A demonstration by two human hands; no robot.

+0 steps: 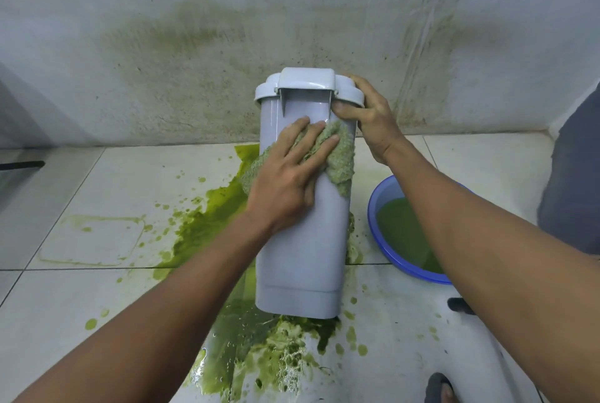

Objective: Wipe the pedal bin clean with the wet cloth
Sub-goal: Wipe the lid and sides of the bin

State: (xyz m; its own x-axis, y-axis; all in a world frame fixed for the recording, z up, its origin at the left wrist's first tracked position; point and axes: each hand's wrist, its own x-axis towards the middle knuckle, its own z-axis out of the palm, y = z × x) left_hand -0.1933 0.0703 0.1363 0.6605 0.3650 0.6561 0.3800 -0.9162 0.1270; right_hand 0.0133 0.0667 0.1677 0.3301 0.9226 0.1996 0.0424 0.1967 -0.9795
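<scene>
The pale grey pedal bin (302, 250) is tilted with its lid end toward the wall and its base nearest me. My left hand (289, 172) presses a green-stained wet cloth (339, 156) flat against the bin's upper side, fingers spread over it. My right hand (370, 117) grips the bin at the lid rim, thumb on the body just under the lid (308, 84).
Green liquid is splashed over the white floor tiles (97, 289) around and under the bin. A blue basin (399, 230) of green water stands on the right. The stained wall (194, 45) is right behind the bin. A dark sandal (438, 388) shows at the bottom right.
</scene>
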